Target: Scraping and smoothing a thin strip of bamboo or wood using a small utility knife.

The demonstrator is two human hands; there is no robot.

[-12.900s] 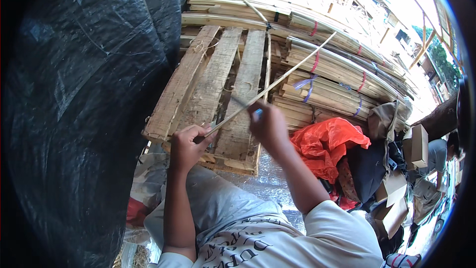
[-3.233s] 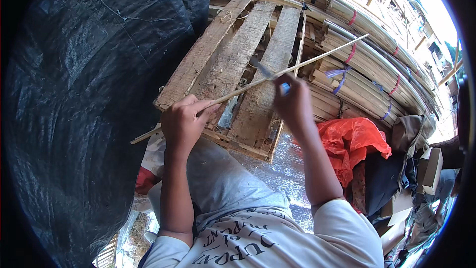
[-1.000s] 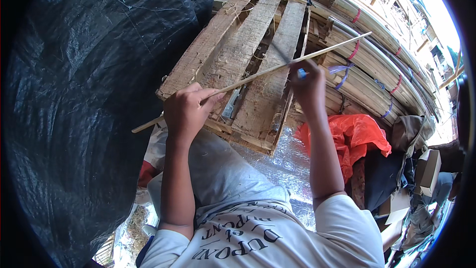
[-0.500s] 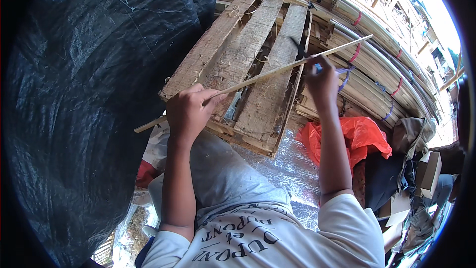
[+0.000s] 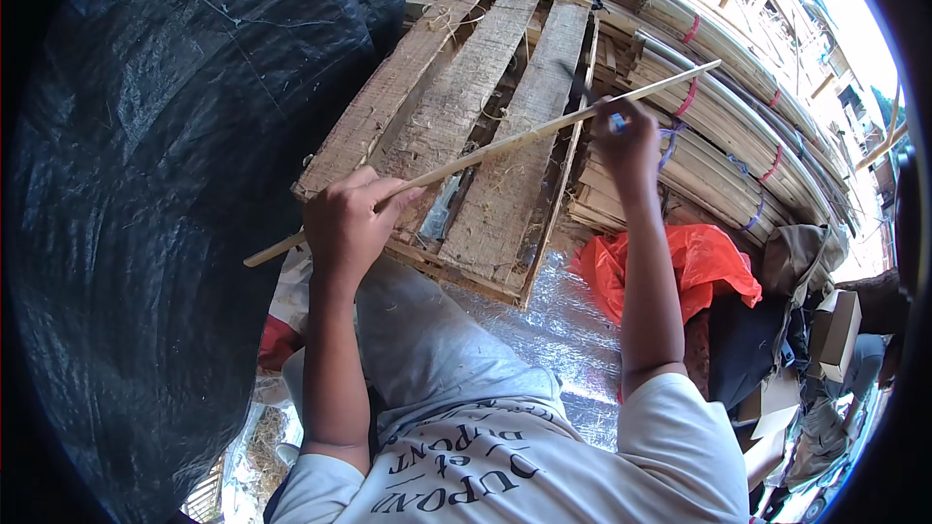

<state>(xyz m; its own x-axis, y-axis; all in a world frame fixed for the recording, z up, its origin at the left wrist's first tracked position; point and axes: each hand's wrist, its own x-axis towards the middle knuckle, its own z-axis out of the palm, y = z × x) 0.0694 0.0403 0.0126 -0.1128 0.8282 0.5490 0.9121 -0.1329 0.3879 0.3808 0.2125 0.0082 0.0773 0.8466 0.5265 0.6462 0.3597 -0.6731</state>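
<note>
A long, thin, pale bamboo or wooden strip (image 5: 505, 144) slants across a slatted wooden pallet (image 5: 485, 78), rising to the right. My left hand (image 5: 351, 223) grips it near its lower end, thumb and fingers closed round it; a short end juts out to the left. Beside the strip's upper part, my right hand (image 5: 626, 141) is closed on a knife (image 5: 577, 83) with a dark blade pointing up and left. A bit of blue shows between the fingers, and most of the handle is hidden in them. The strip passes right at the right hand's fingers.
Banded bundles of long wooden strips (image 5: 738, 121) lie behind and right of the pallet. A black tarpaulin (image 5: 184, 184) hangs at the left. Near my right forearm are a red plastic bag (image 5: 670, 267) and a cardboard box (image 5: 840, 335). Silvery sheeting (image 5: 582, 369) covers the floor.
The whole view has shifted slightly, so the scene sits a little further left. My left hand and the strip's lower end show a small leftward shift; both holds are the same.
</note>
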